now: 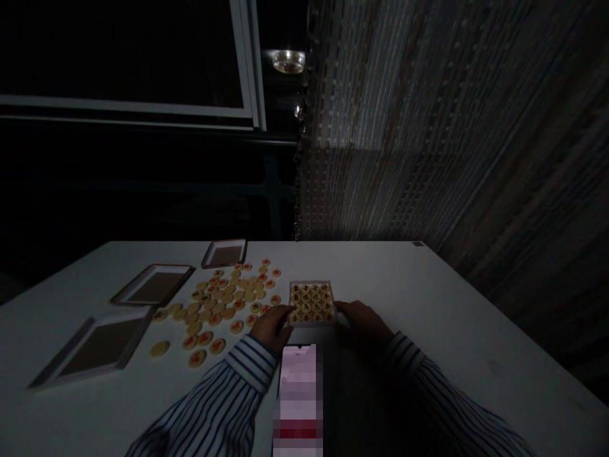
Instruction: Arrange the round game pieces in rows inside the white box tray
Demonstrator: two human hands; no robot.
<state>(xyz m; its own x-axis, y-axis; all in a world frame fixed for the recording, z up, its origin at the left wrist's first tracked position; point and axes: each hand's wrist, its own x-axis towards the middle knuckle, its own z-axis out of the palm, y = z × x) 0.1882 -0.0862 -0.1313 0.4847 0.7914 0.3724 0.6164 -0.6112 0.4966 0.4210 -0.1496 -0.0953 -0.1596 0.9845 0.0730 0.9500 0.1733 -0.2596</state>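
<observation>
Between my two hands is a small open box (312, 302) filled with rows of round Chinese chess pieces (307, 297) marked in black. My left hand (272, 329) grips the box's left side, fingers curled at its near corner. On the opposite side, my right hand (364, 322) holds the right edge with its fingertips. To the left of the box lie many loose chess pieces (228, 298), some with red characters showing, others plain side up. Whether the box rests on the table or is slightly raised, I cannot tell.
Three shallow box parts lie at the left: a near one (98, 348), a middle one (155, 284) and a far one (224, 254). A lit phone (298, 393) is in front of me on the white table (428, 355). A string curtain (380, 127) hangs behind.
</observation>
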